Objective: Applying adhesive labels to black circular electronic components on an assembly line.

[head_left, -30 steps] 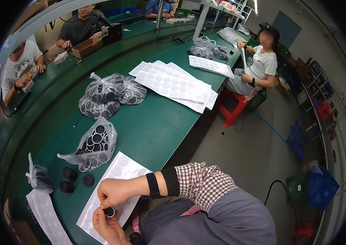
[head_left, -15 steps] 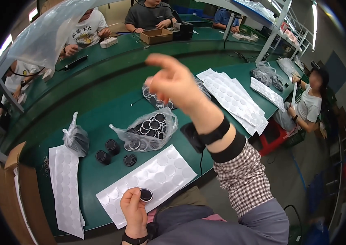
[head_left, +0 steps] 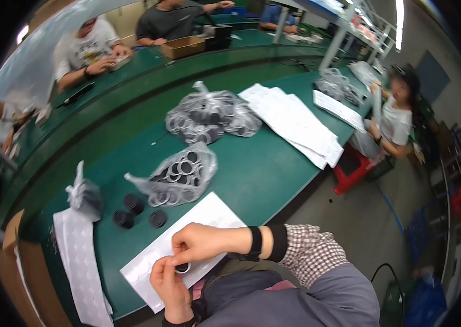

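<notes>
My left hand (head_left: 169, 286) is closed on a round black disc with a pale rim (head_left: 184, 267), held low over a white sheet of round stickers (head_left: 214, 210). Over the disc's top my right hand (head_left: 202, 241) is bent in, its thumb and fingers pinched together against the left fingertips. Whatever lies in that pinch is hidden. Both hands cover much of the disc. Beyond the sheet are short black stacks of discs (head_left: 123, 219) and an open clear bag (head_left: 184, 171) of black discs with pale rims.
More filled clear bags (head_left: 208, 114) lie farther back. A tied bag (head_left: 86, 199) and sticker sheets (head_left: 78, 261) are at left, beside a cardboard box (head_left: 29, 272). White sheets (head_left: 290, 122) spread to the right. A person (head_left: 394, 117) sits at the right; others work across the green table.
My right hand, raised above the bags before, has come down to the disc in my left hand and its fingers have closed there. The whole view has shifted slightly.
</notes>
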